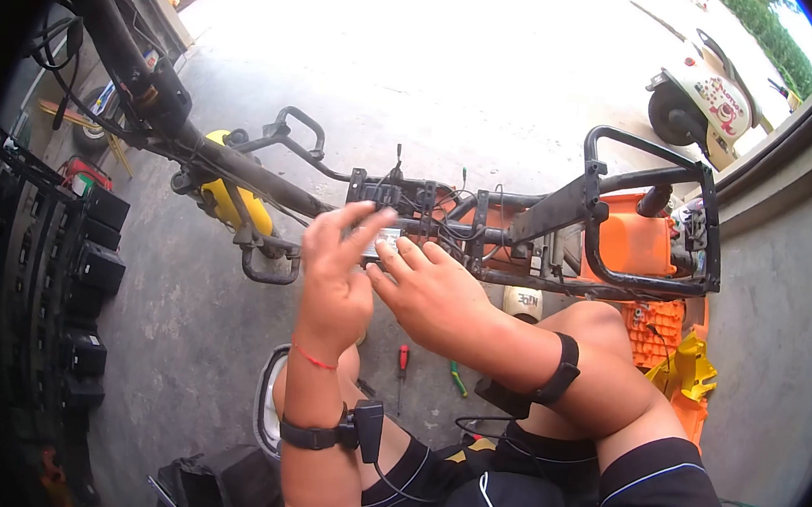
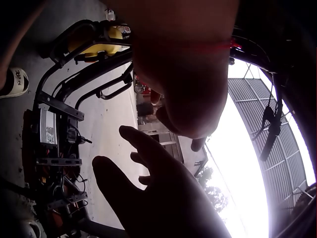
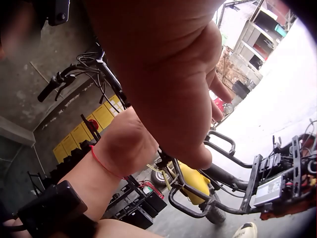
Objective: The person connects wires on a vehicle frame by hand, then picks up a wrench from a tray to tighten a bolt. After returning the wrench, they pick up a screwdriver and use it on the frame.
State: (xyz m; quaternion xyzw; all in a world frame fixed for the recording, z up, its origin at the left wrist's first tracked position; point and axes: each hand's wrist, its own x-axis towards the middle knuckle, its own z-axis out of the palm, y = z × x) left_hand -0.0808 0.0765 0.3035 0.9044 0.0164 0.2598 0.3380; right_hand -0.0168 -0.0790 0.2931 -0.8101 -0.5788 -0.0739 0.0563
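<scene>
A black tubular vehicle frame (image 1: 277,179) spans the head view, with a silver finned metal box (image 2: 48,126) mounted between its rails. My left hand (image 1: 336,262), with a red string round the wrist, is raised over the frame beside that box, its fingers slightly bent and blurred. Close on its right is my right hand (image 1: 436,295), palm down, its loosely extended fingers overlapping the box in the head view. Neither hand holds anything. In the right wrist view, the silver box shows uncovered, to the right of both hands.
Loose wires (image 1: 458,205) rise from the frame's middle. On the floor lie a red screwdriver (image 1: 403,364) and a green-handled tool (image 1: 458,379). Orange plastic parts (image 1: 635,235) sit at the right. Black battery-like boxes (image 1: 98,265) line the left, and a white scooter (image 1: 709,101) stands beyond.
</scene>
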